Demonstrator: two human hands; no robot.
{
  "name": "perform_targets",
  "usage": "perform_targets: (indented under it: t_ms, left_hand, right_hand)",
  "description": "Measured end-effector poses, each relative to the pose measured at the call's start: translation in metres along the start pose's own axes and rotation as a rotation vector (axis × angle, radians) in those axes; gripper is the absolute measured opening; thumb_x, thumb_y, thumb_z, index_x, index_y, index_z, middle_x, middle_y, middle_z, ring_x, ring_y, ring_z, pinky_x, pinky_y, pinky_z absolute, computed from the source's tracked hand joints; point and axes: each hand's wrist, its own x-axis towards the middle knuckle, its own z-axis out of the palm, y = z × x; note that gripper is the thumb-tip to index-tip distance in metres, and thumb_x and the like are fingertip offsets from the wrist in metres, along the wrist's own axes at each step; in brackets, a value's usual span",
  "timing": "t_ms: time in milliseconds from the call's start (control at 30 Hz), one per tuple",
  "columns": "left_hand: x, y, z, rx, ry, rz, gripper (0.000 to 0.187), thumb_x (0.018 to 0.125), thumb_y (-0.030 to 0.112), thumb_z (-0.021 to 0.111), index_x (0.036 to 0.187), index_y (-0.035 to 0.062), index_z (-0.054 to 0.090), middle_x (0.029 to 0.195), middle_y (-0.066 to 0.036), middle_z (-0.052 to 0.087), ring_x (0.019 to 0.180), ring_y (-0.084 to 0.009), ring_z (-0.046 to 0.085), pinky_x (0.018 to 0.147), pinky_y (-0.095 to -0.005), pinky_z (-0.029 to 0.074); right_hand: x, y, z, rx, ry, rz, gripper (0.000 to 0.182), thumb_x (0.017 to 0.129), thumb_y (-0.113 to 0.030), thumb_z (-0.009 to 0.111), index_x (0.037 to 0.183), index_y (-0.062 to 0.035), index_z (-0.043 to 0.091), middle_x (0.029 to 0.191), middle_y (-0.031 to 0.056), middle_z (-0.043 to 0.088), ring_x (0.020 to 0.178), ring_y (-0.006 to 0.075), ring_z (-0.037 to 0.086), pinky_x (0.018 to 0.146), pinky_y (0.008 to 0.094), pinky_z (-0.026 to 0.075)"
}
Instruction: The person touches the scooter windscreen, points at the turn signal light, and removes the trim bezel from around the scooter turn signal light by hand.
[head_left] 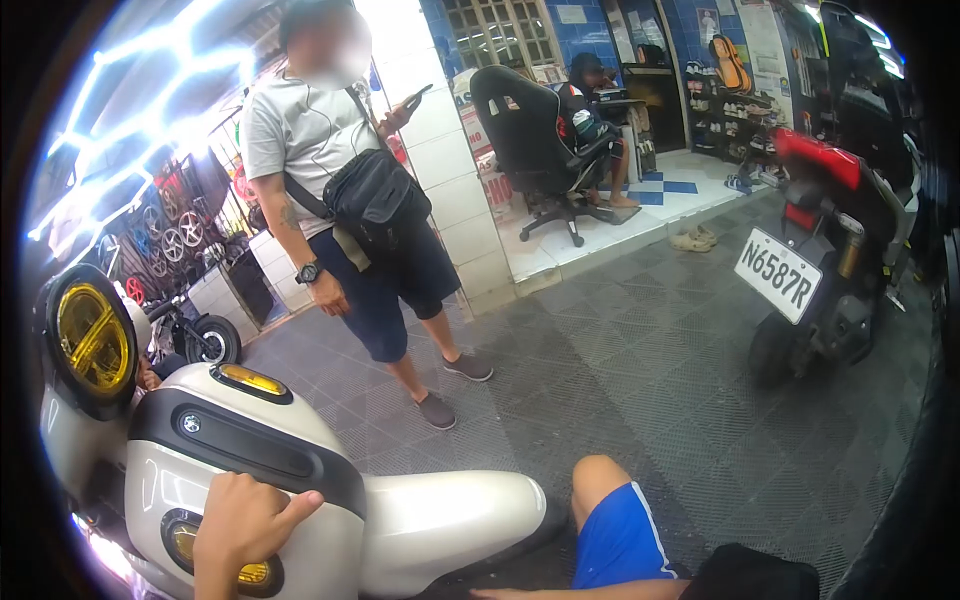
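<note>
My left hand (250, 520) overlaps the cream and dark front panel of a scooter-like vehicle (310, 430) at the lower left. Its thumb stretches out to the right, apart from the fingers, which bend down and are partly hidden behind the knuckles; no object shows in it. Close by are a yellow lamp (185, 545) below the panel and a black inlay (245, 440) with a small round emblem. Low at the bottom edge, my right hand (520, 594) shows only as a thin strip, its fingers mostly cut off, near my knee in blue shorts (625, 540).
A person (330, 170) with a phone (415, 98) and a black shoulder bag (380, 195) stands ahead. Another person sits by an office chair (520, 125) on a raised tiled floor. A red motorcycle (820, 230) stands at right on the dark textured floor (600, 380). Wheels hang at left.
</note>
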Motion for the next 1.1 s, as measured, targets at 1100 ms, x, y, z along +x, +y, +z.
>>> perform_targets:
  t_ms: [1100]
  left_hand:
    - [-0.006, -0.001, 0.011, 0.008, 0.094, -0.058, 0.075, 0.098, 0.06, 0.05, 0.061, -0.0019, 0.071, 0.054, -0.021, 0.058, 0.057, -0.039, 0.058, 0.064, -0.0455, 0.043]
  right_hand:
    - [0.027, 0.007, -0.091, -0.057, 0.662, -0.193, 0.067, 0.103, -0.062, 0.045, 0.1, -0.0019, 0.073, 0.055, -0.0073, 0.024, 0.047, 0.0093, 0.025, 0.048, 0.029, 0.027]
